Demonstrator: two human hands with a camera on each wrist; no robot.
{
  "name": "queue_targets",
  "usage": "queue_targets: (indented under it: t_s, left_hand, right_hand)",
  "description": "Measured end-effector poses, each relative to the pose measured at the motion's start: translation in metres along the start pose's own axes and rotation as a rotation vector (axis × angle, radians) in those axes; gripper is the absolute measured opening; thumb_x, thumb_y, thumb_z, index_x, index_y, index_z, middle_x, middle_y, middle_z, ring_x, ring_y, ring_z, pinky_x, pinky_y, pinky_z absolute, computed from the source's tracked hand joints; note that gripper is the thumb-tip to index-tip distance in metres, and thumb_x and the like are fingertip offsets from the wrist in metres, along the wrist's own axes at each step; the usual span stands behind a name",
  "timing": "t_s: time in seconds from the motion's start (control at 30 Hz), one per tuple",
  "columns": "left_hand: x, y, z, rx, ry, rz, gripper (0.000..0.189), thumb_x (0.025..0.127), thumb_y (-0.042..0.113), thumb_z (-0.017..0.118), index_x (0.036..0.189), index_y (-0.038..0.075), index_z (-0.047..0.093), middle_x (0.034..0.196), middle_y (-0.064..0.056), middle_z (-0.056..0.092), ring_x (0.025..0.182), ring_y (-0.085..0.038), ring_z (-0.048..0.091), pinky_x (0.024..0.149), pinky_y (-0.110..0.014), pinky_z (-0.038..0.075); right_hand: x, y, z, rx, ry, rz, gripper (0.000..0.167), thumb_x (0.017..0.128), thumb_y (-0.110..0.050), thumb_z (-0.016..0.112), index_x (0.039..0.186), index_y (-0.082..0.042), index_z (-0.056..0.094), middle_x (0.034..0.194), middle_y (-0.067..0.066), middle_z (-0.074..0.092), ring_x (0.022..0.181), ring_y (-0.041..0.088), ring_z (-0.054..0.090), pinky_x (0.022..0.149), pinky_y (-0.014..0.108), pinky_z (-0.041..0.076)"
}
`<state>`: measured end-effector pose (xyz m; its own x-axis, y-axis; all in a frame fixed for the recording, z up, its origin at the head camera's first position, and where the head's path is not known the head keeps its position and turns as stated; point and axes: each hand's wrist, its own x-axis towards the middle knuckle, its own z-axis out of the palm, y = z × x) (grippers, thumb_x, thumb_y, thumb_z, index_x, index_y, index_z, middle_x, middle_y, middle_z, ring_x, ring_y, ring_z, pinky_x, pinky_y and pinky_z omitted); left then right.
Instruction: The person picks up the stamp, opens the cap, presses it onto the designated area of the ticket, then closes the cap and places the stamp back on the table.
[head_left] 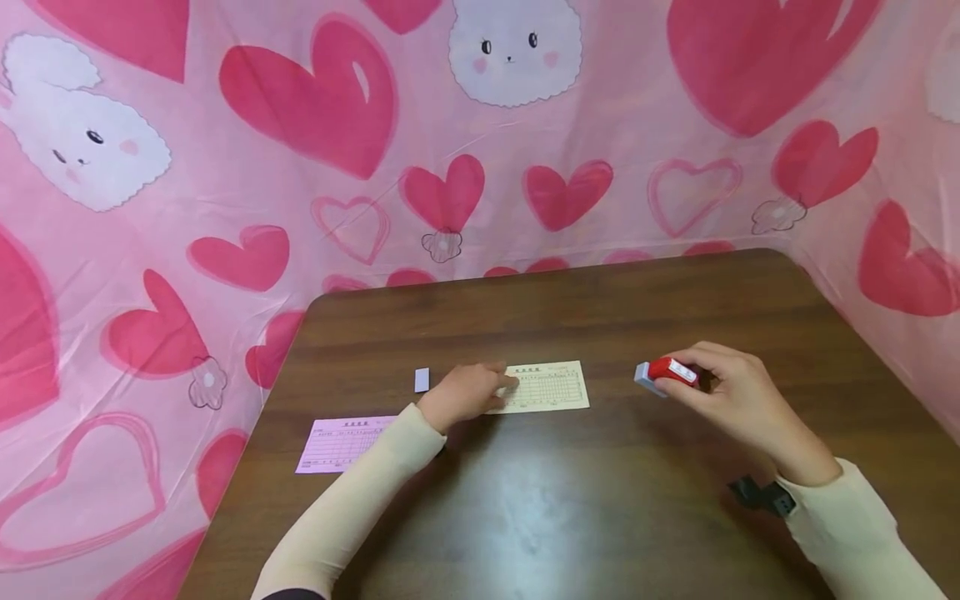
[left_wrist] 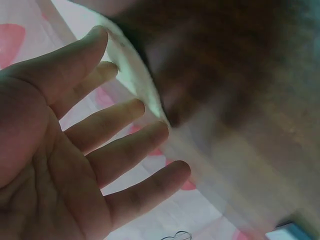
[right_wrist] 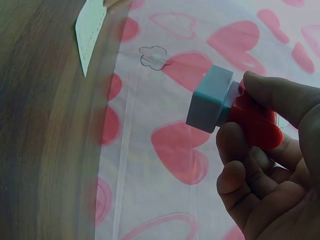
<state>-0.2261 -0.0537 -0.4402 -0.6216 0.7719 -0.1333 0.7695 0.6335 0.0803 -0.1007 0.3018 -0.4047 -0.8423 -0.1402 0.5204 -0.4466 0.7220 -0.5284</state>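
My right hand (head_left: 731, 396) holds a red stamp (head_left: 670, 372) between thumb and fingers, above the right part of the table. A pale grey block-shaped end (right_wrist: 211, 99) of the stamp points away from the palm in the right wrist view. My left hand (head_left: 467, 390) touches the left end of a pale yellow printed slip (head_left: 551, 387). Its fingers (left_wrist: 135, 152) are spread and slightly bent in the left wrist view. A pink-purple printed slip (head_left: 333, 446) lies nearer me at the left, partly hidden behind the left sleeve.
A small pale lilac block (head_left: 422, 380) sits on the brown wooden table (head_left: 517, 500) left of my left hand. Behind the table hangs a pink cloth (head_left: 420, 125) with hearts and white animal faces. A black strap piece (head_left: 761, 496) is at my right wrist.
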Motion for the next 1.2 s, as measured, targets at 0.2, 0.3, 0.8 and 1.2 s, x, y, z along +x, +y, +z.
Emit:
queue_targets:
  t_s: [0.2,0.3,0.8,1.2]
  left_hand:
    - [0.001,0.000,0.003,-0.026,-0.012,-0.027,0.041,0.095,0.018,0.081,0.135,0.017,0.073,0.137,-0.012,0.067,0.112,-0.028,0.071,0.096,-0.044,0.057]
    - [-0.003,0.002,0.003,-0.035,-0.020,-0.043,0.044,0.095,0.019,0.081,0.138,0.018,0.071,0.142,-0.013,0.065,0.119,-0.028,0.069,0.099,-0.044,0.056]
    - [-0.031,0.023,0.010,0.001,-0.025,-0.062,0.047,0.096,0.025,0.081,0.141,0.024,0.069,0.150,-0.008,0.061,0.127,-0.025,0.066,0.095,-0.052,0.056]
    - [-0.055,0.044,0.020,0.072,-0.020,-0.042,0.043,0.096,0.030,0.080,0.138,0.029,0.069,0.150,-0.004,0.061,0.132,-0.021,0.062,0.096,-0.055,0.055]
  right_hand:
    - [0.000,0.003,0.005,0.020,-0.027,0.019,0.030,0.075,-0.004,0.095,0.097,-0.013,0.077,0.086,-0.008,0.065,0.071,0.008,0.054,0.060,0.016,0.046]
    - [0.001,0.004,0.009,0.022,-0.047,0.019,0.029,0.076,-0.006,0.095,0.098,-0.014,0.077,0.087,-0.008,0.066,0.072,0.008,0.055,0.061,0.017,0.047]
    - [-0.001,-0.005,0.032,0.062,-0.130,0.002,0.029,0.077,-0.010,0.095,0.100,-0.016,0.078,0.089,-0.011,0.067,0.073,0.008,0.056,0.060,0.022,0.050]
    - [-0.009,-0.016,0.065,0.154,-0.229,-0.080,0.032,0.078,-0.011,0.094,0.105,-0.019,0.077,0.093,-0.014,0.068,0.075,0.005,0.056,0.060,0.024,0.051]
